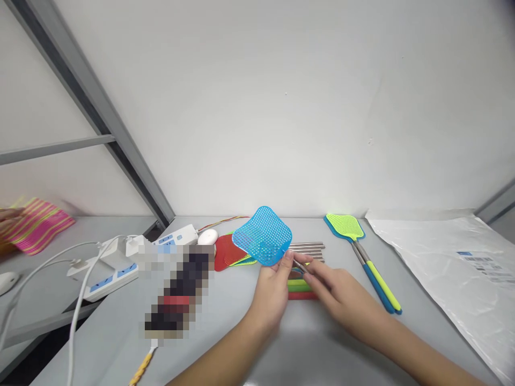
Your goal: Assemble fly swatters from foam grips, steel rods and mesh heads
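My left hand [270,292] pinches the neck of a blue mesh fly swatter head [263,233], raised above the table. My right hand [341,292] grips a thin metal rod [298,265] whose far end meets that neck; whether it sits inside cannot be told. Under and behind my hands lie several loose metal rods [316,245] and handles, among them a green handle [300,285] and a red handle [301,295]. Partly beneath the blue head, a red swatter head [226,253] overlaps yellow-green ones. To the right, swatters with rods and handles lie together, a yellow-green one [345,226] on top.
A large white plastic bag [450,268] covers the right side. On the left are power strips [112,281] with plugs and cables, a round white object [208,236] and a blurred-out dark object [181,292]. Another person's hand [8,219] is beside pink striped material [38,225].
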A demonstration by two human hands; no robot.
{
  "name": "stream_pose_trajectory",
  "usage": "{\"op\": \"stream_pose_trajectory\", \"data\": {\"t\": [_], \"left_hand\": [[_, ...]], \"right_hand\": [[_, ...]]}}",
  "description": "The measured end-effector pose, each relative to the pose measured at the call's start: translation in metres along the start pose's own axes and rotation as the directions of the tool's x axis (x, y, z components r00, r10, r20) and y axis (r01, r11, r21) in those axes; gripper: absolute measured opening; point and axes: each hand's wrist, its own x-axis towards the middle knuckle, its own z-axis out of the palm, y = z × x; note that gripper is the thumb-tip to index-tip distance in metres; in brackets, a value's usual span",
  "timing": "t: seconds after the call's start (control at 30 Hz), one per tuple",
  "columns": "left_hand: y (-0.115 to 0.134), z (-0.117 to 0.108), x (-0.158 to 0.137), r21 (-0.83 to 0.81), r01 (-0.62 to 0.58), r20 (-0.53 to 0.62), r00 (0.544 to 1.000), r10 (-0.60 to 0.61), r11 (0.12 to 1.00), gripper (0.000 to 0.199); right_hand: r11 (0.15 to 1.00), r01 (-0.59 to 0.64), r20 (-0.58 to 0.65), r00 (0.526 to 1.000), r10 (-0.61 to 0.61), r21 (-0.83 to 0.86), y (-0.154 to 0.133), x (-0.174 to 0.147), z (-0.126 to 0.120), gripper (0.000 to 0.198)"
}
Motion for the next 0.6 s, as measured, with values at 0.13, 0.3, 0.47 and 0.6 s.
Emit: {"op": "stream_pose_trajectory", "data": {"t": [0.13, 0.3, 0.47, 0.6], "left_hand": [[0.003, 0.002, 0.0, 0.043, -0.06, -0.041, 0.997, 0.062, 0.997, 0.033], [0.024, -0.015, 0.016, -0.073, -0.178, -0.266, 0.952, 0.153, 0.981, 0.034], [0.048, -0.039, 0.034, -0.134, -0.347, -0.441, 0.86, 0.258, 0.928, 0.03], [0.033, -0.026, 0.021, -0.027, -0.303, -0.313, 0.908, 0.28, 0.953, 0.034]], "right_hand": [[0.998, -0.016, -0.013, 1.0, 0.015, -0.061, -0.005, -0.002, -0.003, 0.025], [0.993, -0.021, 0.001, 1.0, 0.021, -0.119, -0.007, -0.004, -0.002, 0.029], [0.992, -0.011, 0.076, 0.997, 0.021, -0.124, -0.007, -0.006, 0.001, 0.029], [0.994, 0.008, 0.057, 0.998, -0.002, -0.107, -0.001, -0.005, 0.0, 0.028]]}}
